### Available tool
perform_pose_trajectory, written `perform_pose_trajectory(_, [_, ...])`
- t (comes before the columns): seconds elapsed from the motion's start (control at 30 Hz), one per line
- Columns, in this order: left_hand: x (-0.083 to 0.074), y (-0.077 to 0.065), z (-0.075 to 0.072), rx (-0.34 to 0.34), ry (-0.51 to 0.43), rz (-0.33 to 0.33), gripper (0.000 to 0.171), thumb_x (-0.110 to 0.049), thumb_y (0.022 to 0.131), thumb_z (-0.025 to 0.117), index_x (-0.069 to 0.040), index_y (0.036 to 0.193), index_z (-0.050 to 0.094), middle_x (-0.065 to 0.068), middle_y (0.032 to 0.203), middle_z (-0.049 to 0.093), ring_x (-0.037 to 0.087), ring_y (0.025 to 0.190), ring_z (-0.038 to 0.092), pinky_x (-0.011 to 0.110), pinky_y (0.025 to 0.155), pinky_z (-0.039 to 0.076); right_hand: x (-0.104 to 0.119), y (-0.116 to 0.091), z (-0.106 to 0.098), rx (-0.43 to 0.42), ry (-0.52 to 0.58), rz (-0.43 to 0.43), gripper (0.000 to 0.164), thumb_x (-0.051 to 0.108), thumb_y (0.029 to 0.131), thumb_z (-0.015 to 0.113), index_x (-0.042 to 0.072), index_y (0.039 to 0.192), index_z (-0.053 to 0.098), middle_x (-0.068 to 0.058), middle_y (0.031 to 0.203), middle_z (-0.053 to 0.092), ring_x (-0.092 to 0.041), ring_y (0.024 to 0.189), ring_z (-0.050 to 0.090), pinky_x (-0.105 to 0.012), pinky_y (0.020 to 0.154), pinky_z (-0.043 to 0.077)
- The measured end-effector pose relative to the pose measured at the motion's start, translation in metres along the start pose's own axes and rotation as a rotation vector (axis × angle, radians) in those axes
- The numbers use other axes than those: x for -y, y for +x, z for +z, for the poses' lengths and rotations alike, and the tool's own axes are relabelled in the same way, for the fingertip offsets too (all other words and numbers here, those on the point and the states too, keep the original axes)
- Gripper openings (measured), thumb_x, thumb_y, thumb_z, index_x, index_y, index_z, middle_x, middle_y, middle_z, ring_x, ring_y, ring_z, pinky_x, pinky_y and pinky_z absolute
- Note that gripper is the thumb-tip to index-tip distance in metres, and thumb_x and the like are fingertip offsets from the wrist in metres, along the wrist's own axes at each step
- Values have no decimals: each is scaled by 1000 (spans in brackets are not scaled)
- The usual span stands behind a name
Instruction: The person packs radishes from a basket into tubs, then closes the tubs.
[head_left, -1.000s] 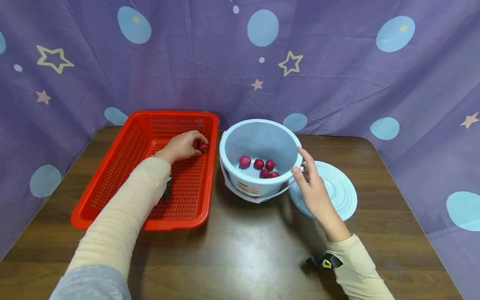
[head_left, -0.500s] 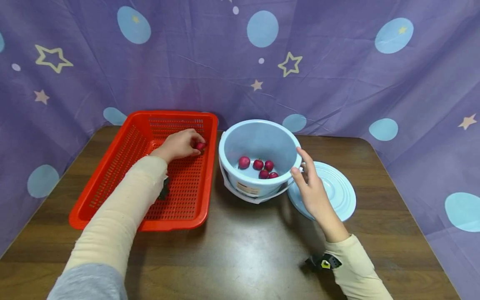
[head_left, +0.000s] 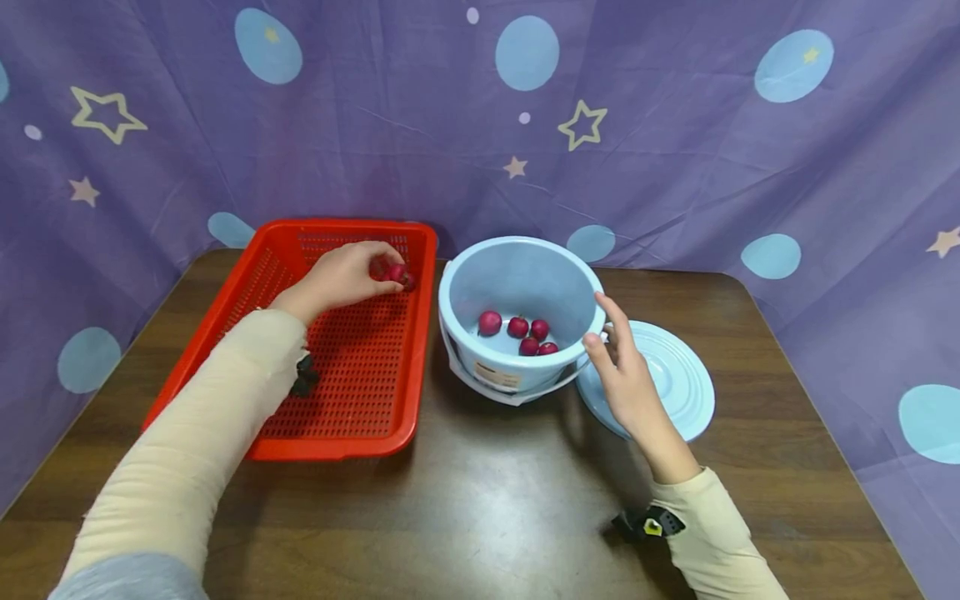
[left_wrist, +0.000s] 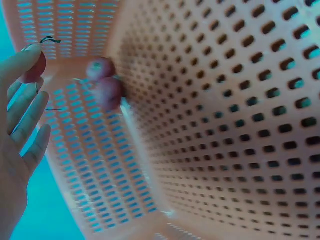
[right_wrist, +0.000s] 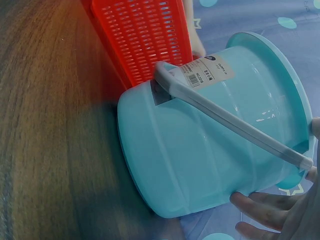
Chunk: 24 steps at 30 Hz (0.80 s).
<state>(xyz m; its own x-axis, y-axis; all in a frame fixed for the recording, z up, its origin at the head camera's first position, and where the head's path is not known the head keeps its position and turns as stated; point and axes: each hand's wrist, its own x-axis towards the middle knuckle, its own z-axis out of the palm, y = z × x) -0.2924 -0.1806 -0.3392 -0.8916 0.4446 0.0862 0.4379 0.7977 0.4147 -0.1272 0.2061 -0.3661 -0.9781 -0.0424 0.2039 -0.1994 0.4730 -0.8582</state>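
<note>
Over the far right part of the red basket point(head_left: 352, 417), my left hand point(head_left: 341, 275) pinches a small red radish point(left_wrist: 37, 71) between thumb and forefinger. Its thin dark stem sticks out past the fingertips, and the other fingers are spread. Two more radishes point(left_wrist: 108, 93) lie in the basket beside its wall in the left wrist view. My right hand point(head_left: 626, 375) holds the rim of the light blue bucket point(head_left: 517, 242), thumb over the edge and other fingers against the outer wall. Several radishes point(head_left: 490, 323) lie on the bucket's bottom.
A light blue lid point(head_left: 686, 383) lies on the wooden table point(head_left: 480, 508) right of the bucket, partly behind my right hand. The bucket's pale handle point(right_wrist: 235, 125) hangs down its front. A purple patterned curtain point(head_left: 420, 125) hangs behind the table.
My left hand has drawn slightly left and back with the radish, lifting a little, and its forearm has swung left. The right hand and bucket stay put.
</note>
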Motion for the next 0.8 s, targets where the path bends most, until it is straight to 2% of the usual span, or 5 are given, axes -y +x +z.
perform_pose_trajectory(0.4, [-21, -10, -13, -3, -8, 25, 35, -30, 82, 82, -17, 111, 66, 0, 99, 67, 18, 88, 63, 40, 82, 51, 1, -1, 1, 0, -3, 5, 56, 39, 105, 44, 30, 156, 24, -28, 142, 47, -41, 123, 55, -59, 103, 38])
perform_pose_trajectory(0.8, [-44, -31, -30, -21, 2, 86, 38, -31, 84, 80, -17, 117, 66, -1, 100, 67, 19, 91, 62, 41, 82, 50, 0, -1, 1, -4, 1, -5, 56, 39, 105, 45, 30, 156, 24, -28, 141, 48, -40, 120, 56, -58, 101, 39])
